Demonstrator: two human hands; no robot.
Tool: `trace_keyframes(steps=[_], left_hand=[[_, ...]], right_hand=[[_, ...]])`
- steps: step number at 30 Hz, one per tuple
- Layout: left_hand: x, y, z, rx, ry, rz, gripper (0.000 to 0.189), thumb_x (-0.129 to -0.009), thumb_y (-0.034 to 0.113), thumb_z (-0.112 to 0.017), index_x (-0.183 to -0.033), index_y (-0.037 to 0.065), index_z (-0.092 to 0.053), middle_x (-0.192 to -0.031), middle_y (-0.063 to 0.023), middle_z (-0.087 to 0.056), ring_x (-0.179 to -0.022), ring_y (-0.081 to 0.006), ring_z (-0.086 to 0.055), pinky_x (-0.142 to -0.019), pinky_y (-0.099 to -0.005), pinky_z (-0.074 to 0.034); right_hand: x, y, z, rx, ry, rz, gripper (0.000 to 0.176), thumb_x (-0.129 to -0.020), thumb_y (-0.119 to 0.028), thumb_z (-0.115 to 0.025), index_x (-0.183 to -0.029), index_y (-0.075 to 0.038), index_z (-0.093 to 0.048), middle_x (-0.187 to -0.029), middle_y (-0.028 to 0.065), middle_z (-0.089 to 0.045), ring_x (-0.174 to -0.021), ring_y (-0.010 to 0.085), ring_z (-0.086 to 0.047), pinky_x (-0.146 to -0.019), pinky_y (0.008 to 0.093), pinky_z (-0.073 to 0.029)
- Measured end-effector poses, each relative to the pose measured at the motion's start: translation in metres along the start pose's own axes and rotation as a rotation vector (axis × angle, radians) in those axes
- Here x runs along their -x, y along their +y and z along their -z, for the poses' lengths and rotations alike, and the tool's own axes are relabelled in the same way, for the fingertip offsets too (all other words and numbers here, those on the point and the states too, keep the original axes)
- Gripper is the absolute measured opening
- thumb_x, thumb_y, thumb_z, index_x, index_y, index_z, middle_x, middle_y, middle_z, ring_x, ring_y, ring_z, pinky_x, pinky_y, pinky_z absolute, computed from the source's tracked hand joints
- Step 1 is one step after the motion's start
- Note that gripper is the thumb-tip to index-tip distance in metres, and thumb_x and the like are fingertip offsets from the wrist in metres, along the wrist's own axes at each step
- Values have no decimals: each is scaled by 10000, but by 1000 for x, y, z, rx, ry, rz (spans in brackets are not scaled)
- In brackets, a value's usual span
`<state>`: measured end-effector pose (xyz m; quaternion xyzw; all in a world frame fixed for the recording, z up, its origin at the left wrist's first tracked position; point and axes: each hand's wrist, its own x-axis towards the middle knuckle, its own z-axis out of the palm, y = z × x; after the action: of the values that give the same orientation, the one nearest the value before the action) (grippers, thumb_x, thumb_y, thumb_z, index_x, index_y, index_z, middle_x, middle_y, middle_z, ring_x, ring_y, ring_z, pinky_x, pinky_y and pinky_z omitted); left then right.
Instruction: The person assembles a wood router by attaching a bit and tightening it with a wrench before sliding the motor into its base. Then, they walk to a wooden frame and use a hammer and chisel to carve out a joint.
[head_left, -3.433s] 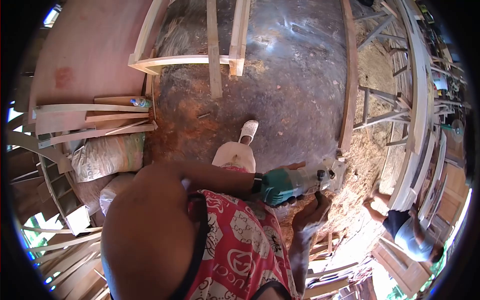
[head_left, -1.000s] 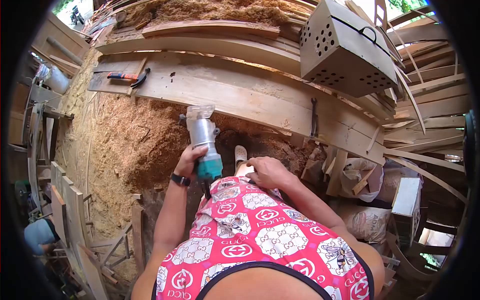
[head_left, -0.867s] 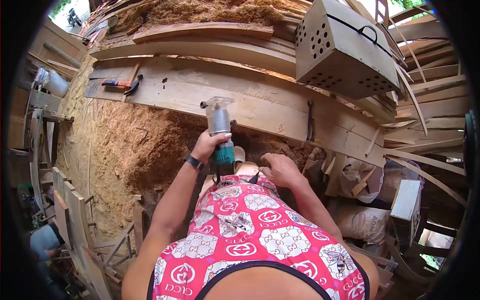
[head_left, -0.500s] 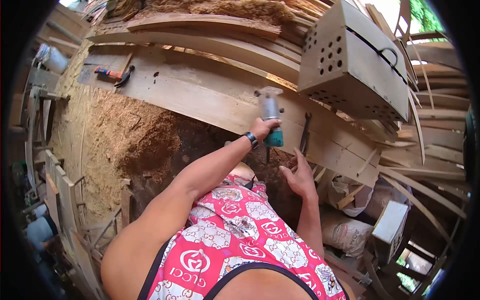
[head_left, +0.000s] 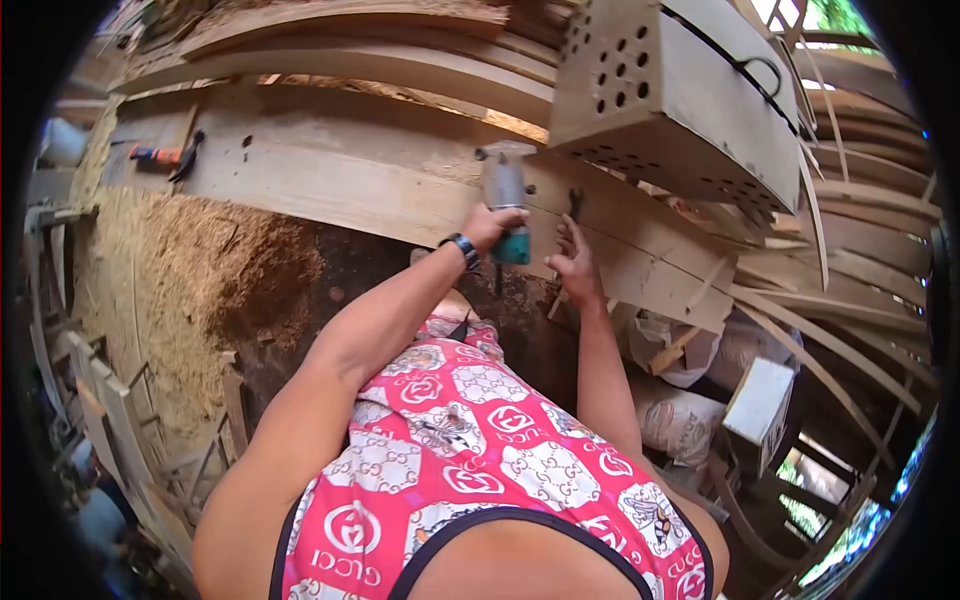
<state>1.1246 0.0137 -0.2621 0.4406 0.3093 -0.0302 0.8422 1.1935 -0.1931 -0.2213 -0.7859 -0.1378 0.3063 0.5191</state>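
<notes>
My left hand is wrapped round a trim router with a teal end and a silver body, its clear base pointing away from me over the plank. A dark cord hangs below its teal end. My right hand has its fingers bent over the handle of a dark open-end wrench, which lies on the wide plank. The thumb is on the wrench's left side. Only the wrench's far jaw shows clearly; my fingers cover the rest.
A hammer with an orange handle lies at the plank's left end. A pale metal box with holes stands at the back right. Sawdust is heaped at left. Sacks and a white box sit at right, near loose wood strips.
My right hand has moved forward from the plank's near edge onto the wrench. The router stays in my left hand. The whole view has shifted, so things appear further up and left.
</notes>
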Motion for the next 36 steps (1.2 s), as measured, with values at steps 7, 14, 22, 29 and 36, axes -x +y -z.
trace_keyframes(steps=[7,14,22,29,36], left_hand=[[-2,22,2,-402,368,-61,382,-752,314,-845,-921,-11,-738,-832,-117,-749,-711,-165,-716,-690,-327,-574],[-7,35,-22,-547,531,97,867,-663,481,-860,-1259,-64,-545,-1257,-289,-620,-1192,-402,-604,-1037,-434,-485],[-18,50,-25,-581,477,210,1008,-678,517,-860,-1361,-57,-392,-1324,-287,-576,-1223,-410,-583,-1044,-472,-474],[-13,42,-3,-570,364,203,1126,-658,589,-848,-1392,-106,-352,-1341,-313,-550,-1242,-406,-572,-1057,-450,-465],[48,90,69,-560,192,-144,853,-784,484,-780,-1280,-149,-494,-1264,-342,-593,-1198,-445,-587,-1029,-448,-472]], right_hand=[[-36,4,-3,774,335,-311,608,-736,-261,-689,-1279,-17,-563,-1205,289,-628,-1124,456,-610,-960,503,-497],[-51,41,-19,921,397,-253,563,-786,-164,-666,-1291,45,-530,-1216,316,-619,-1116,493,-600,-959,515,-485],[-51,37,-5,878,418,-215,573,-816,-133,-614,-1338,61,-481,-1266,323,-586,-1176,483,-570,-966,520,-479],[-45,92,41,621,430,-49,576,-839,-128,-570,-1370,84,-494,-1352,321,-550,-1258,474,-525,-1077,479,-404],[7,62,28,438,530,-68,591,-819,-152,-547,-1332,141,-511,-1361,336,-548,-1248,447,-548,-1076,429,-412]])
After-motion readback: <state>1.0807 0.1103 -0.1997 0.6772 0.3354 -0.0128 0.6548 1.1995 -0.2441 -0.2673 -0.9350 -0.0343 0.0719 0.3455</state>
